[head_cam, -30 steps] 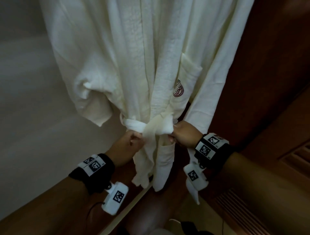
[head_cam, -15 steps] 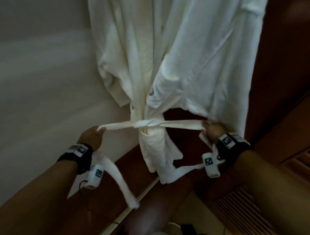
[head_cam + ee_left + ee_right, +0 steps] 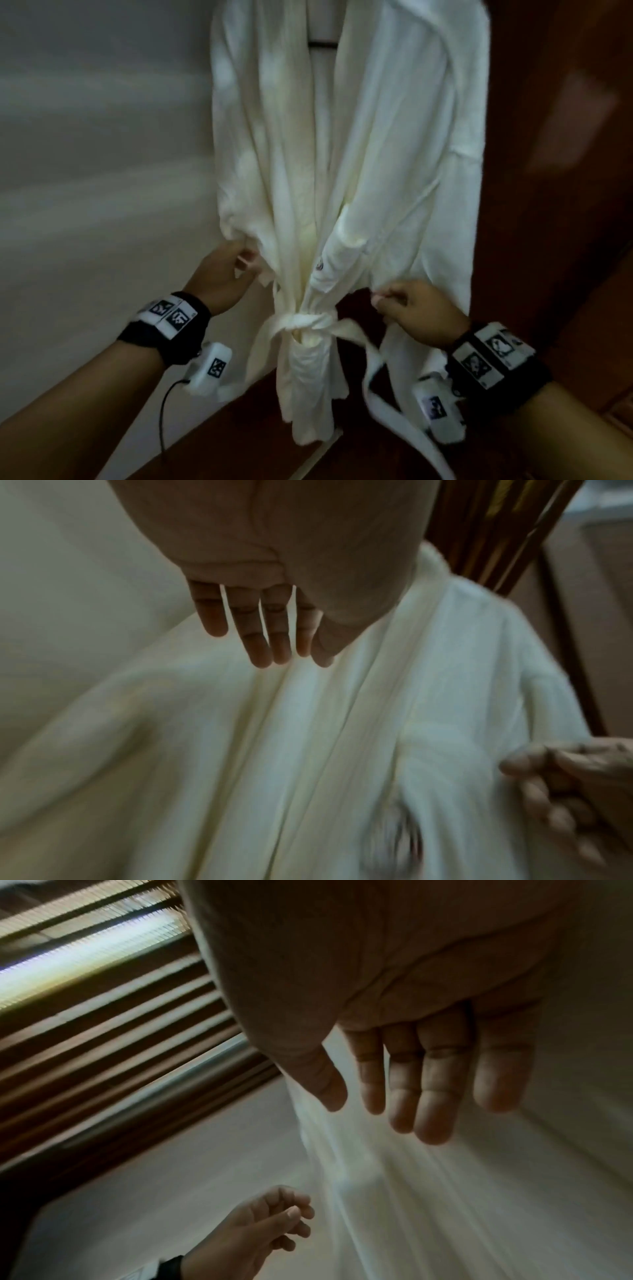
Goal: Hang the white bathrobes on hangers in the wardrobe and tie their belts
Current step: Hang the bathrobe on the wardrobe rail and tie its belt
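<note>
light: dim, grainy | brightest: pale bathrobe [image 3: 342, 154] mid-frame | glare: strip upper left of right wrist view | blur: motion smear lower halves of both wrist views | edges: dark, stretched

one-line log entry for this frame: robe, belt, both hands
robe: hanging | belt: knotted at front, ends loose | left hand: open, beside robe, holds nothing | right hand: open, off belt | phase: knot done

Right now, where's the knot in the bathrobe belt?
In the head view the knot sits low at the front of the hanging bathrobe, between the left hand and right hand.
</note>
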The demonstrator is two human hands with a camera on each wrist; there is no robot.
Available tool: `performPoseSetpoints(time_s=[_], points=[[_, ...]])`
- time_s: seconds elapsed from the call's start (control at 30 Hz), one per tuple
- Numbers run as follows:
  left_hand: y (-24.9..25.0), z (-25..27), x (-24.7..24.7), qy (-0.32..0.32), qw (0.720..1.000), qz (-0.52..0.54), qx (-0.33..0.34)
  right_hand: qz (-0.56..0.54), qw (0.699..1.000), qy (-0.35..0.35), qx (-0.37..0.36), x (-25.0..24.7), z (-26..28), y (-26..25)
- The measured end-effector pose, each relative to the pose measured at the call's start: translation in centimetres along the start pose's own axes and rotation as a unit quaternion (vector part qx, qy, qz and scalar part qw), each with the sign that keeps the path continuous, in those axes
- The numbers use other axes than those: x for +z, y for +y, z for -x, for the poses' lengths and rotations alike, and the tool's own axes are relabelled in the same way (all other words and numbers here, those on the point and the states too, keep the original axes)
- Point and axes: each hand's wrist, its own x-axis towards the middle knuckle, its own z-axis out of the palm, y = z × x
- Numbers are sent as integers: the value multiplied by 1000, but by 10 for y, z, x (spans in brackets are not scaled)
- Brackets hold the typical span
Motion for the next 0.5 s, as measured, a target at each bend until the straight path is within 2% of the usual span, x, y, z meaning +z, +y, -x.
performPoseSetpoints(time_s=[0.07, 0.13, 0.23, 0.3, 0.33, 0.4, 0.5], points=[[42, -29, -42, 65, 995, -3, 71, -34, 992, 98, -75, -47, -4, -46], [88, -58, -88, 130, 982, -15, 133, -30, 969, 189, -156, -99, -7, -94], [159, -87, -150, 206, 952, -50, 219, 43, 924, 293, -244, -161, -12, -155], [202, -99, -184, 253, 926, -74, 269, 113, 889, 346, -277, -189, -22, -185], [220, -106, -198, 274, 910, -100, 294, 153, 879, 355, -278, -201, -29, -197], [251, -120, -218, 306, 882, -198, 299, 238, 887, 320, -233, -216, -40, -217], [284, -141, -233, 320, 857, -354, 192, 319, 917, 197, -132, -226, -55, -235]])
